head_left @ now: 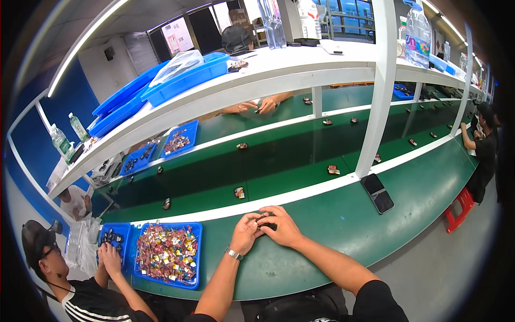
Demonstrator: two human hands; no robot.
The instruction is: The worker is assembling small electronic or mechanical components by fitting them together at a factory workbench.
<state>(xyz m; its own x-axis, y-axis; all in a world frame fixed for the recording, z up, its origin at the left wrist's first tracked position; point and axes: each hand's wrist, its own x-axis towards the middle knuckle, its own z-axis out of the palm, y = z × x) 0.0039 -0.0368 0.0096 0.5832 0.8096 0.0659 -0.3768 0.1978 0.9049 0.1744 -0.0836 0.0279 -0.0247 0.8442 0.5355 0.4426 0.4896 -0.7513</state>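
Observation:
Over the near edge of the green bench [316,257], my left hand [245,234] and my right hand [283,229] meet. Both are closed on one small dark part [264,222], held between the fingertips. The fingers cover much of it, so its exact kind cannot be made out. A metal watch is on my left wrist. Left of my hands stands a blue tray [199,252] heaped with small pink, white and yellow wired pieces [166,252]. A smaller blue tray [127,236] with black parts [111,237] lies beyond it, beside a co-worker's hands [110,258].
A black phone [377,193] lies right of my hands. Past a white rail [300,193], a green conveyor [289,166] carries several small assemblies [239,192]. A white post [377,107] holds up a shelf with blue trays [182,80] and bottles [417,37]. Co-workers sit left, opposite and far right.

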